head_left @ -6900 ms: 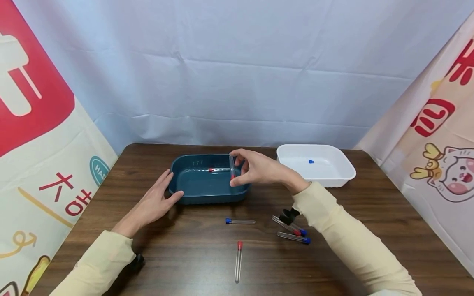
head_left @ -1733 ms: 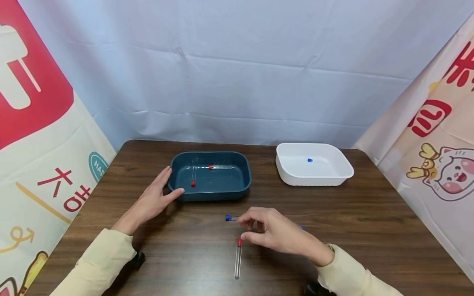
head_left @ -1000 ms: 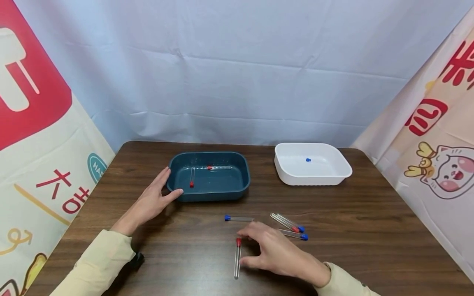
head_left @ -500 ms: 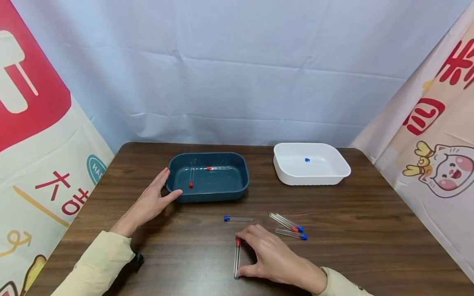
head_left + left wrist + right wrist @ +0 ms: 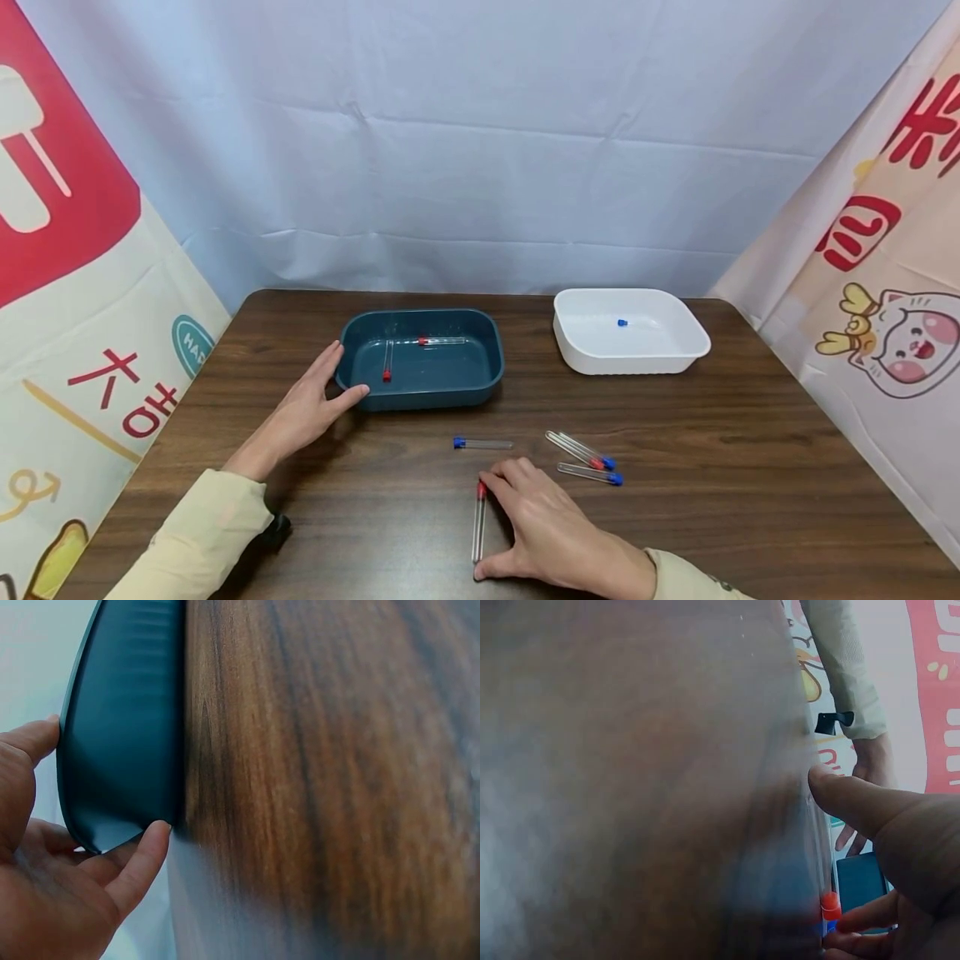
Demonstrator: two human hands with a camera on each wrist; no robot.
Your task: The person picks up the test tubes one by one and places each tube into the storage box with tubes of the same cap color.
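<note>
My right hand (image 5: 551, 525) spans a red-capped test tube (image 5: 478, 525) lying on the table, a finger at its cap and the thumb at its rounded end. In the right wrist view the red cap (image 5: 830, 906) sits beside the fingertips. My left hand (image 5: 303, 412) rests with extended fingers on the left end of a dark teal tray (image 5: 427, 400); the left wrist view has the fingers along the tray's wall (image 5: 124, 727). Inside that tray lie two red-capped tubes, one crosswise (image 5: 442, 341) and one lengthwise (image 5: 387, 362).
A white tray (image 5: 630, 365) at the back right holds a blue-capped tube (image 5: 623, 322). One blue-capped tube (image 5: 483, 444) lies beyond my right hand. To its right are crossed red- and blue-capped tubes (image 5: 577, 450) and another blue-capped tube (image 5: 588, 474).
A second red-capped tube went from my right hand into the teal tray. The right hand then came down to the near red-capped tube and spread along it. My left hand stayed at the tray.
</note>
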